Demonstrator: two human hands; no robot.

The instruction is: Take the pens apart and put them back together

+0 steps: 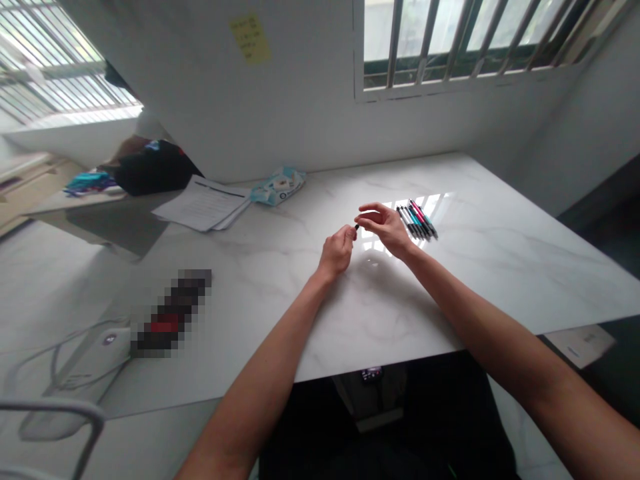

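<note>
Both hands raised just above white marble table (490,267), mid-surface, meeting fingertip to fingertip.

Left hand (338,251): curled shut, thumb and forefinger pinched on a small dark part (357,227), prob. a pen tip or cap; too small to tell which. Only the end shows past the fingers.

Right hand (384,225): fingers half curled, thumb and forefinger closing on the same dark part from the other side. Whether actually clamped or only touching: cannot tell.

Row of pens (417,221) lying on table just beyond right hand, side by side, black, teal, pink barrels, close to the knuckles but apart from them.

Risks, as judged from this pose:
- Small part held by fingertips only, over hard glossy top. Slip during a pull or twist = part drops, bounces, rolls; hard to spot in window glare.
- Spring or refill, if inside, may shoot out when halves separate.
- Right wrist or forearm sweep backward/outward may knock pen row, scattering it toward table edge.
- Uneven twist force may bend or crack thin plastic.

Elsewhere: paper stack (203,203) and blue-white packet (277,185) far left, well apart from hands; no interference expected.
</note>
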